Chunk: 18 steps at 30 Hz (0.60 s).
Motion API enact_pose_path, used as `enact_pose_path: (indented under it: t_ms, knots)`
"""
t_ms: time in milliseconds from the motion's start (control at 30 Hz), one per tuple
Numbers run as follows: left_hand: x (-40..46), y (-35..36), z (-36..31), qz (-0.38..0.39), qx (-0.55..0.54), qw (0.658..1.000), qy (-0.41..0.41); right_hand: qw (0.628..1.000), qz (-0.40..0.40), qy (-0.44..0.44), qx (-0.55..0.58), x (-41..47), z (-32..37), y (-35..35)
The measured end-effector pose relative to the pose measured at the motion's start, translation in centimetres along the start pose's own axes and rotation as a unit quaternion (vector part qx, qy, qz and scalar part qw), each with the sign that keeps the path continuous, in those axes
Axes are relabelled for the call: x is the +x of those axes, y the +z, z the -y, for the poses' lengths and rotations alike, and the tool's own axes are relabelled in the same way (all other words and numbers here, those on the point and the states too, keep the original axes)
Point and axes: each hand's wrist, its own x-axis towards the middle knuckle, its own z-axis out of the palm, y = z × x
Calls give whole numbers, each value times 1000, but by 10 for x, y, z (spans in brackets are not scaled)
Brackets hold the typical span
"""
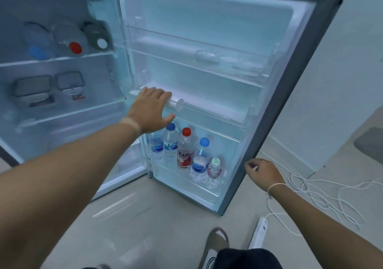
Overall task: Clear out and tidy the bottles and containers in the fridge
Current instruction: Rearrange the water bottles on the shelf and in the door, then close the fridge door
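Head view: left hand [152, 108] lies flat, fingers straight, on the middle door shelf [217, 111]; right hand [264, 173], loosely curled, holds nothing beside the door edge. Five bottles [184, 150] stand in the bottom door shelf.

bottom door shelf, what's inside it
Five bottles stand in the bottom door shelf: three blue-capped, one red-capped, one small green-capped. The left hand and forearm cover the leftmost bottle's top.

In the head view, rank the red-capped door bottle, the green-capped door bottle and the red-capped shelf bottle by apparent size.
1. red-capped door bottle
2. red-capped shelf bottle, lying down and blurred, so unsure against the first
3. green-capped door bottle, clearly smallest
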Motion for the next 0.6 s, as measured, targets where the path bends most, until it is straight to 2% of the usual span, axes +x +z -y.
enact_pose_path:
  t_ms: [233,333,600]
  knots:
    - [-8,-7,-75,-2,4,998,68,981,-100,49,161,18,9,-55]
    - [-13,-10,-100,14,-16,996,87,964,-116,34,236,23,22,-70]
    - [-32,-22,-114,14,-144,989,-13,929,-86,-8,361,17,38,-92]
